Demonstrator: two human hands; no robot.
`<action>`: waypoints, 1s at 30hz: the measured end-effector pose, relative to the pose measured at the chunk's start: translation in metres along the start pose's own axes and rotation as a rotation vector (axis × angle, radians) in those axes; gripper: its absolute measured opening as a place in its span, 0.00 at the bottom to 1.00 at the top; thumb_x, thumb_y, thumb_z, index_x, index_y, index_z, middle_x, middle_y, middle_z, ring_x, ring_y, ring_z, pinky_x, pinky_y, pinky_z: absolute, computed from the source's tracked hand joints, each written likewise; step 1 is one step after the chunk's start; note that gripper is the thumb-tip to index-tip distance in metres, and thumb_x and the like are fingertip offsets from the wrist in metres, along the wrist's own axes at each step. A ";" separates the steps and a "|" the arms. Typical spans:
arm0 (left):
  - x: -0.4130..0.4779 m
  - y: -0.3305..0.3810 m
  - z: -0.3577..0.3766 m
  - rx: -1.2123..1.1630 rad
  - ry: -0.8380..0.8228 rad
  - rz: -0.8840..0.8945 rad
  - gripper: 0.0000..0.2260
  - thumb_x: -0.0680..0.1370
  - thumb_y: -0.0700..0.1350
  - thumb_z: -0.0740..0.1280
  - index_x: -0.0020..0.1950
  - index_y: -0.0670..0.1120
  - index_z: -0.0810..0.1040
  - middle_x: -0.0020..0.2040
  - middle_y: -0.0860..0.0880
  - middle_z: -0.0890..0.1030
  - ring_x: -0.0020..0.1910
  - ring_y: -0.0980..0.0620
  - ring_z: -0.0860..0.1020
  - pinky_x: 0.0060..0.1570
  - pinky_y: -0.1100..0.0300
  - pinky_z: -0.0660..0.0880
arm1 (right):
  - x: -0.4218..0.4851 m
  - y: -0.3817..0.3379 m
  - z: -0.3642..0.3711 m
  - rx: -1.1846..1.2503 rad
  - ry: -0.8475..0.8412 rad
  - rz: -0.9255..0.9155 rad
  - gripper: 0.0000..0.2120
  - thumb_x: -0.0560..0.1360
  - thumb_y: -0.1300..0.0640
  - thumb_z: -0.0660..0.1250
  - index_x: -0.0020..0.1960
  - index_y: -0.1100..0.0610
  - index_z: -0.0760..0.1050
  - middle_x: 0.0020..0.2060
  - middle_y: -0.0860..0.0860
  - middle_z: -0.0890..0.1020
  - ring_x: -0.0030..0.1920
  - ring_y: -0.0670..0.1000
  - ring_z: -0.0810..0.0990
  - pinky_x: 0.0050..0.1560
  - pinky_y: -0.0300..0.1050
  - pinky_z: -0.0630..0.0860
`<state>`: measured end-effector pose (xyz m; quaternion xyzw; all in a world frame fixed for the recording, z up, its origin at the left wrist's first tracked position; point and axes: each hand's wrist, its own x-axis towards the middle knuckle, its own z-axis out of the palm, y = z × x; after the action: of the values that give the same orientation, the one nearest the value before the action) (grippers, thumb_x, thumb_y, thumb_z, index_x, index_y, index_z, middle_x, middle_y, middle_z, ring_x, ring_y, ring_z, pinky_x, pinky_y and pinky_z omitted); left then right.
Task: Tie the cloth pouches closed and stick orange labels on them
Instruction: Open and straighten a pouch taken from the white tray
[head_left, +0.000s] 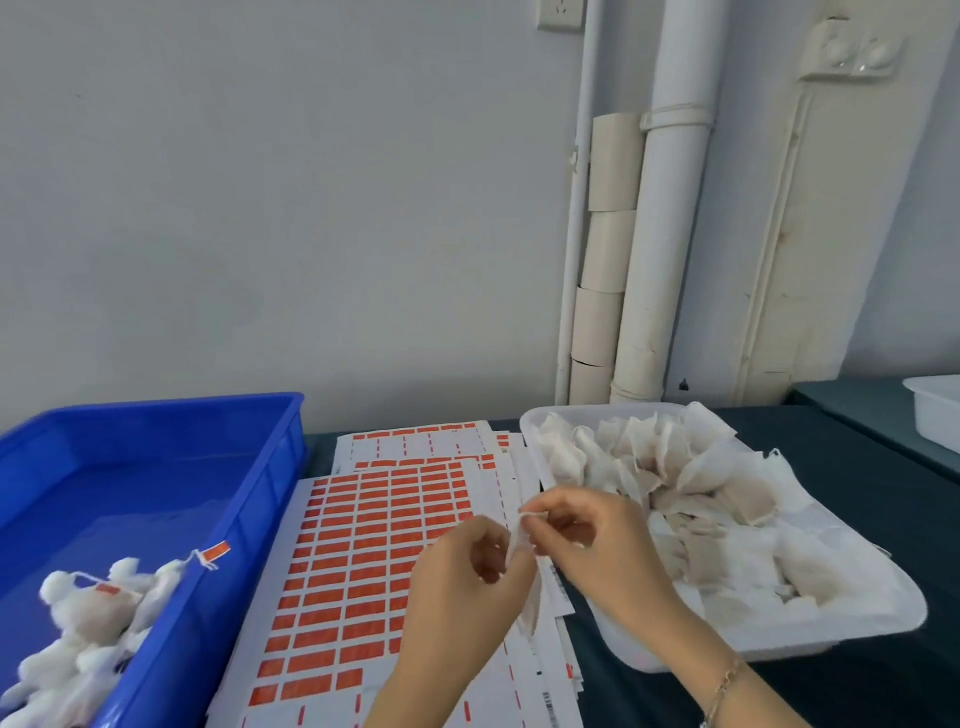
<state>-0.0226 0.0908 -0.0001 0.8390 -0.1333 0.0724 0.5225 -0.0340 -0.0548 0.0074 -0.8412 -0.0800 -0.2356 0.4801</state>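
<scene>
Between the two hands, raised above the dark desk (857, 493), hangs a small white cloth pouch (530, 608). The left hand (462, 571) curls its fingers round the pouch's neck. The right hand (587, 540) pinches the white string (529, 514) at its top between thumb and fingertips. Beneath both hands lie sheets of orange labels (358, 561). Left of the left hand sits a blue crate (270, 467) holding tied pouches (88, 623) with labels on them. Just right of the right hand, a white tray (701, 652) holds a heap of untied pouches (675, 483).
</scene>
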 end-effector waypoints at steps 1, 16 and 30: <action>-0.003 -0.005 -0.005 -0.058 -0.007 -0.057 0.05 0.74 0.51 0.70 0.39 0.52 0.79 0.33 0.54 0.81 0.35 0.56 0.80 0.36 0.66 0.79 | -0.003 -0.002 0.007 0.020 -0.032 0.000 0.05 0.73 0.59 0.72 0.47 0.51 0.83 0.40 0.42 0.84 0.43 0.43 0.83 0.46 0.41 0.81; -0.028 -0.047 -0.036 -0.720 0.265 -0.572 0.18 0.74 0.34 0.69 0.23 0.42 0.81 0.25 0.44 0.80 0.35 0.43 0.79 0.32 0.58 0.77 | -0.042 -0.003 0.083 -0.137 -0.017 -0.323 0.16 0.67 0.51 0.76 0.54 0.52 0.83 0.48 0.44 0.85 0.48 0.41 0.82 0.54 0.31 0.75; -0.025 -0.056 -0.049 -0.270 0.242 -0.229 0.21 0.63 0.60 0.71 0.53 0.57 0.73 0.49 0.64 0.77 0.49 0.58 0.76 0.46 0.65 0.70 | -0.025 -0.016 0.074 0.052 -0.264 -0.030 0.11 0.75 0.49 0.66 0.55 0.37 0.77 0.49 0.28 0.80 0.55 0.33 0.77 0.57 0.28 0.72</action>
<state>-0.0288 0.1620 -0.0323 0.7563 0.0183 0.0943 0.6472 -0.0383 0.0187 -0.0238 -0.8510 -0.1612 -0.1279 0.4832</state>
